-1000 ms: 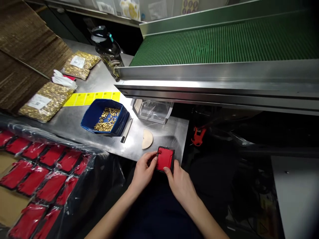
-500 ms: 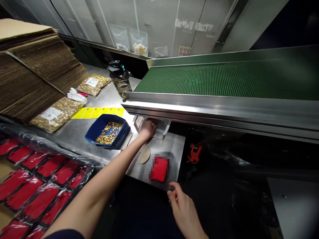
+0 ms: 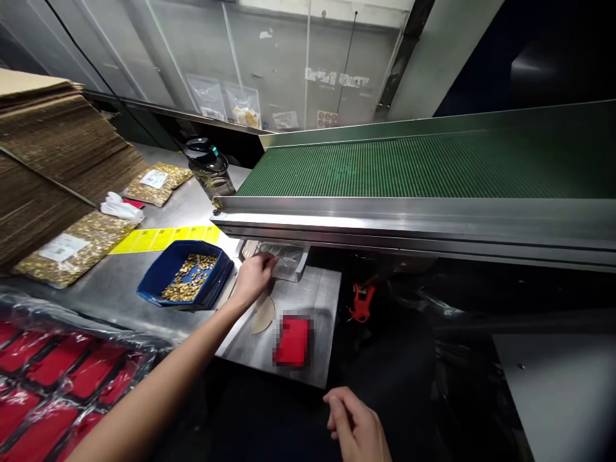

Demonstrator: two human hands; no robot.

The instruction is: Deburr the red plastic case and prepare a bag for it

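My left hand reaches over the near edge of a grey tray under the conveyor. Its fingertips are pinched together; what they hold, if anything, is too small to make out. Clear plastic lies in that tray, right beside the fingers. Below the wrist is a round beige disc, partly covered by the hand. A red packet, blurred by pixels, rests on the metal table. My right hand hovers off the table's front edge, fingers curled in to the thumb, with nothing visible in them.
Small gold pieces lie in a blue bin. Yellow labels, bags of gold pieces, a dark bottle and stacked cardboard are at left. Wrapped red packets fill the lower left. The green conveyor spans the right.
The view has shifted, so the table sits lower and further left. My left hand has drawn back towards the tray's near edge. My right hand's fingers have curled in closer.
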